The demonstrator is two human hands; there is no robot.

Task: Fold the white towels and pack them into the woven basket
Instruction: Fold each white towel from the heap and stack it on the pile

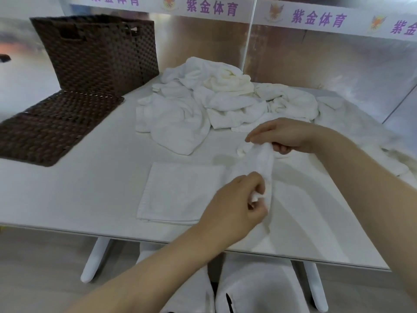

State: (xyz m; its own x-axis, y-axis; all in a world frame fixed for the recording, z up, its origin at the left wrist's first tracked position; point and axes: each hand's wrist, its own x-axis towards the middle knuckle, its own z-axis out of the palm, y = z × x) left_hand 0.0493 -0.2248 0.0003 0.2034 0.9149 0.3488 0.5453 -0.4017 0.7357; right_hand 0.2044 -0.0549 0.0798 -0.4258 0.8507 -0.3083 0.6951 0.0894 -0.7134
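Observation:
A bunched white towel (pixel 266 163) hangs between my two hands above the table's front right part. My right hand (pixel 286 136) pinches its far end. My left hand (pixel 237 202) grips its near end, closer to the table edge. A folded white towel (pixel 180 193) lies flat just left of my left hand. A heap of crumpled white towels (pixel 216 98) covers the far middle of the table. The dark brown woven basket (pixel 99 55) stands at the far left, with its opening out of sight.
A flat brown woven lid (pixel 52 129) lies in front of the basket at the left. More loose white cloth (pixel 372 141) spreads along the right edge of the white table (pixel 79 188). A shiny metal wall stands behind. White chairs (pixel 259 290) sit below the front edge.

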